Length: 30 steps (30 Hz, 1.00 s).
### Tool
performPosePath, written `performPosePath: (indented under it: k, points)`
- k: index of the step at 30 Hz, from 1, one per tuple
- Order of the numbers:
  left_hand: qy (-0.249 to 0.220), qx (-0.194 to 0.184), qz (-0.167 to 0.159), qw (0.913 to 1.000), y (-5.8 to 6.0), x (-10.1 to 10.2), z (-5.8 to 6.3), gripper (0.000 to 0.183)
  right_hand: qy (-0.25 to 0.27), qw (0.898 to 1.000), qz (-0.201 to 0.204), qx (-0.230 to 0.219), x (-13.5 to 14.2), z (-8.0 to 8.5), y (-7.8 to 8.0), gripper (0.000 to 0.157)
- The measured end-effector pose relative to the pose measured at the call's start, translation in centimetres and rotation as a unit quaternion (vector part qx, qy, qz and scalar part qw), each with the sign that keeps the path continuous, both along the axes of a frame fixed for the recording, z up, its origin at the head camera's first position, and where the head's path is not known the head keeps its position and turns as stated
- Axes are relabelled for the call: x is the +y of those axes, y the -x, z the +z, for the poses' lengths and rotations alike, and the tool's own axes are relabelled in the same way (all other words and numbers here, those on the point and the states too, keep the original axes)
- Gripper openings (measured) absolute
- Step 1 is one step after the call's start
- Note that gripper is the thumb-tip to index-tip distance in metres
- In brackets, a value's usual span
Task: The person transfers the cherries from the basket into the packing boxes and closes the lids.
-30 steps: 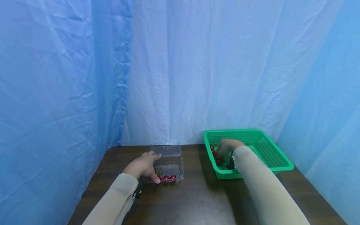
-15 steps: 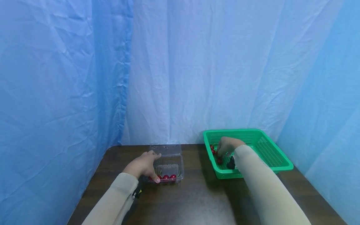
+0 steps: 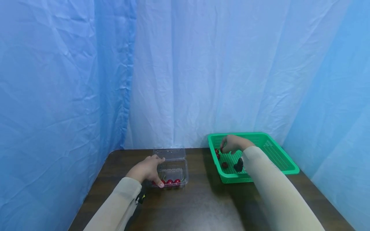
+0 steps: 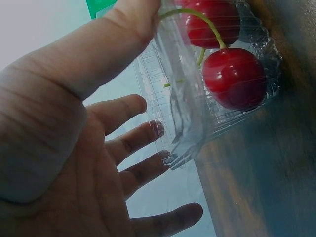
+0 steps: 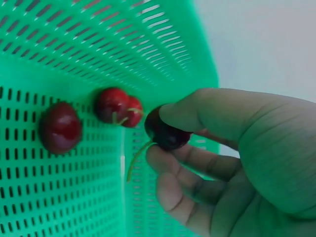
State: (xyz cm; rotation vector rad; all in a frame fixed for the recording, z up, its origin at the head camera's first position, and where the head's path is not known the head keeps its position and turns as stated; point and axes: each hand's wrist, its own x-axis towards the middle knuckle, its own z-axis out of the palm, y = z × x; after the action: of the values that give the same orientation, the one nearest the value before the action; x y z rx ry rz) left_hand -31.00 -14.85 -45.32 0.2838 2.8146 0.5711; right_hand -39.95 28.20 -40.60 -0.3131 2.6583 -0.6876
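In the right wrist view, my right hand pinches a dark red cherry between thumb and fingertips, its green stem hanging down. That hand is inside the green basket, above its floor. Beside it lie a lone cherry and a pair of cherries against the basket wall. My left hand rests at the left side of a clear plastic clamshell box, thumb at the front rim, fingers spread along the side. Several red cherries with stems sit along the box's near side.
The box's clear lid stands folded back behind it. A dark wooden table carries both containers, the basket at the back right. Blue-white curtains hang behind the table and along both sides.
My right hand has risen from the basket floor and moved slightly up and back, with a cherry now seen in its fingertips. My left hand and the box have stayed in place.
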Motion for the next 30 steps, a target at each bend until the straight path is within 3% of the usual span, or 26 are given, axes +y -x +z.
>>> performPosePath:
  k: [12,17,18,19,21,25,26,30]
  points:
    - [0.009,-0.001,0.0,1.0,-0.2,-0.1,-0.4,0.118,0.055,0.996,-0.035,0.054,-3.1,2.8,-1.1,0.022]
    - [0.011,-0.006,0.005,0.9999,-0.1,-0.1,-0.4,0.12,0.05,0.994,-0.042,0.085,-5.5,3.6,-1.5,0.02]
    - [0.012,-0.006,0.005,0.9999,0.1,-0.1,-0.6,0.121,0.048,0.994,-0.039,0.091,-6.0,3.7,-1.7,0.02]
    - [-0.002,0.005,-0.009,0.9999,1.8,-1.2,-2.9,0.123,0.049,0.993,-0.038,0.098,-6.6,3.7,-1.7,0.018]
    - [-0.003,0.002,-0.008,1.0,2.2,-1.3,-3.4,0.125,0.051,0.992,-0.03,0.111,-7.7,3.6,-1.9,0.016]
    - [-0.01,0.007,-0.013,0.9998,1.9,-1.4,-3.0,0.125,0.064,0.99,-0.007,0.127,-9.9,3.2,-2.4,0.013]
    - [0.003,-0.004,0.0,1.0,0.3,-0.3,-0.6,0.123,0.065,0.989,-0.001,0.131,-10.5,3.1,-2.5,0.013]
    - [0.005,0.001,-0.002,1.0,0.1,-0.2,-0.1,0.121,0.063,0.988,0.03,0.137,-12.8,2.4,-2.8,0.009]
